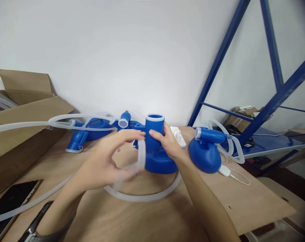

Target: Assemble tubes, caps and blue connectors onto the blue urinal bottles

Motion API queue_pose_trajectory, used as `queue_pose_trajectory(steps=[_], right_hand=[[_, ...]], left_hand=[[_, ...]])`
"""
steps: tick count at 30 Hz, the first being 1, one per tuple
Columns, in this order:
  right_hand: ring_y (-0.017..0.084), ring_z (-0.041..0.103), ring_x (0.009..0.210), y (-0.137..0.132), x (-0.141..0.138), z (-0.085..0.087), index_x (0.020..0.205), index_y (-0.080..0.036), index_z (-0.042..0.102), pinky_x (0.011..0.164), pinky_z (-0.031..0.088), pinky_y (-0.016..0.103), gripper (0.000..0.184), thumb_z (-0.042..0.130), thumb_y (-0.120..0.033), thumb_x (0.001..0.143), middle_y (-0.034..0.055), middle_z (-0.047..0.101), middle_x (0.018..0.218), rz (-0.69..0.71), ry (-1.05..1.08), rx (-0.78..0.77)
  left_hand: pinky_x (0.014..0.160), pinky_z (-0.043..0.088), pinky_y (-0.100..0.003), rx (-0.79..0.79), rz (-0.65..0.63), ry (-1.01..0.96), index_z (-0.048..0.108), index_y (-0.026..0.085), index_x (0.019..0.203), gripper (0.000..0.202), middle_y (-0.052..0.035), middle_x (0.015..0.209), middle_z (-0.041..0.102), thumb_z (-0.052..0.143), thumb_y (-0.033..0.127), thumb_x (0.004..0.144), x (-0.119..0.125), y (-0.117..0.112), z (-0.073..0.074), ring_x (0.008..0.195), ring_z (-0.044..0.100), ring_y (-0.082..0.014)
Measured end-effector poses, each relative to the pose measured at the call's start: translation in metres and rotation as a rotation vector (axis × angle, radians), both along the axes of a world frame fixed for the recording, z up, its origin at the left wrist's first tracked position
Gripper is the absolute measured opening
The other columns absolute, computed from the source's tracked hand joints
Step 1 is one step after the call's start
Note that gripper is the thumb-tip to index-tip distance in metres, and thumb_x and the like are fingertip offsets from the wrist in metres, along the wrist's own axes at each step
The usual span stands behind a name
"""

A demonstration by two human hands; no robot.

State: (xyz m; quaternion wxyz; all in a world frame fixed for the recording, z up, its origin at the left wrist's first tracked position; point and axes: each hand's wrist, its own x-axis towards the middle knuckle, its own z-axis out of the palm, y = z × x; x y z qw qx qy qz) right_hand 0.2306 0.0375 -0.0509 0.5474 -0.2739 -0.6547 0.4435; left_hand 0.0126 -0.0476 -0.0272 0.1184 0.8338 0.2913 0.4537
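Holding the upright blue plastic bottle [154, 149] by its neck, the right hand [167, 143] is apart from the left hand [99, 164], which pinches a clear silicone tube [141, 154], a little blurred. Another blue bottle [204, 155] lies to the right of the right hand, and a cardboard box [23, 116] is left of the left hand.

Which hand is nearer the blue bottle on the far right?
Right. The right hand grips the upright blue bottle, just left of the far-right bottle; the left hand is farther left, by the clear tubing.
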Motion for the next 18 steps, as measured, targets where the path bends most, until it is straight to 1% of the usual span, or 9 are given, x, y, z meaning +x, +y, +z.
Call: queue_pose_trajectory(steps=[3, 5, 7, 9, 11, 13, 14, 16, 18], right_hand=[[0.029, 0.069, 0.109, 0.001, 0.005, 0.002, 0.123, -0.020, 0.063, 0.096, 0.058, 0.042, 0.054, 0.080, -0.050, 0.081, 0.0077, 0.073, 0.117, 0.049, -0.133, 0.065], [0.030, 0.068, 0.114, -0.003, 0.005, 0.003, 0.127, -0.019, 0.062, 0.101, 0.056, 0.044, 0.058, 0.079, -0.050, 0.082, 0.0097, 0.072, 0.123, 0.100, -0.182, 0.122], [0.032, 0.061, 0.129, -0.007, 0.003, 0.004, 0.139, -0.019, 0.056, 0.112, 0.049, 0.046, 0.069, 0.080, -0.049, 0.082, 0.0122, 0.065, 0.139, 0.144, -0.230, 0.190], [0.032, 0.053, 0.141, -0.013, 0.000, 0.003, 0.155, -0.022, 0.041, 0.119, 0.042, 0.048, 0.086, 0.081, -0.047, 0.083, 0.0133, 0.055, 0.152, 0.184, -0.273, 0.230], [0.032, 0.051, 0.143, -0.018, -0.003, 0.001, 0.165, -0.024, 0.023, 0.120, 0.041, 0.051, 0.102, 0.081, -0.046, 0.084, 0.0143, 0.054, 0.153, 0.238, -0.316, 0.221], [0.032, 0.053, 0.141, -0.023, -0.006, -0.001, 0.168, -0.026, 0.008, 0.119, 0.042, 0.053, 0.110, 0.080, -0.044, 0.086, 0.0147, 0.054, 0.154, 0.275, -0.344, 0.223], [0.032, 0.054, 0.141, -0.026, -0.007, -0.001, 0.169, -0.028, 0.005, 0.119, 0.042, 0.054, 0.112, 0.080, -0.043, 0.087, 0.0144, 0.051, 0.157, 0.277, -0.353, 0.241], [0.033, 0.049, 0.146, -0.029, -0.008, 0.000, 0.169, -0.031, 0.008, 0.122, 0.039, 0.055, 0.110, 0.080, -0.042, 0.086, 0.0124, 0.041, 0.165, 0.247, -0.356, 0.309], [0.034, 0.043, 0.150, -0.032, -0.008, 0.002, 0.168, -0.032, 0.019, 0.124, 0.036, 0.054, 0.104, 0.081, -0.041, 0.085, 0.0092, 0.035, 0.169, 0.213, -0.347, 0.372]], left_hand=[[0.087, 0.065, -0.041, -0.104, 0.007, -0.333, 0.053, 0.033, 0.146, 0.067, -0.0078, 0.122, 0.075, 0.082, 0.034, 0.085, -0.014, 0.006, 0.001, 0.109, 0.074, -0.0300], [0.089, 0.064, -0.044, -0.137, -0.016, -0.474, 0.048, 0.034, 0.149, 0.070, -0.0071, 0.121, 0.076, 0.081, 0.034, 0.087, -0.017, 0.010, 0.000, 0.111, 0.074, -0.0304], [0.095, 0.062, -0.047, -0.118, -0.014, -0.564, 0.059, 0.030, 0.134, 0.052, -0.0082, 0.129, 0.073, 0.081, 0.033, 0.086, -0.015, 0.012, -0.003, 0.116, 0.072, -0.0310], [0.098, 0.061, -0.047, -0.099, 0.018, -0.620, 0.064, 0.024, 0.110, 0.034, -0.0105, 0.136, 0.070, 0.084, 0.033, 0.083, -0.008, 0.014, -0.006, 0.116, 0.072, -0.0311], [0.093, 0.063, -0.045, -0.107, 0.038, -0.621, 0.058, 0.023, 0.099, 0.035, -0.0122, 0.137, 0.070, 0.086, 0.033, 0.081, 0.000, 0.014, -0.007, 0.112, 0.074, -0.0301], [0.087, 0.065, -0.042, -0.122, 0.028, -0.578, 0.055, 0.023, 0.099, 0.036, -0.0137, 0.135, 0.072, 0.085, 0.033, 0.082, 0.006, 0.014, -0.009, 0.110, 0.075, -0.0296], [0.087, 0.065, -0.041, -0.124, 0.018, -0.544, 0.055, 0.023, 0.100, 0.035, -0.0144, 0.135, 0.071, 0.084, 0.033, 0.083, 0.009, 0.013, -0.009, 0.113, 0.074, -0.0301], [0.094, 0.064, -0.044, -0.124, -0.001, -0.445, 0.058, 0.023, 0.105, 0.029, -0.0155, 0.140, 0.069, 0.079, 0.033, 0.088, 0.011, 0.012, -0.011, 0.125, 0.069, -0.0323], [0.103, 0.060, -0.049, -0.114, -0.010, -0.375, 0.061, 0.023, 0.110, 0.023, -0.0154, 0.144, 0.066, 0.073, 0.033, 0.094, 0.012, 0.011, -0.014, 0.133, 0.063, -0.0334]])
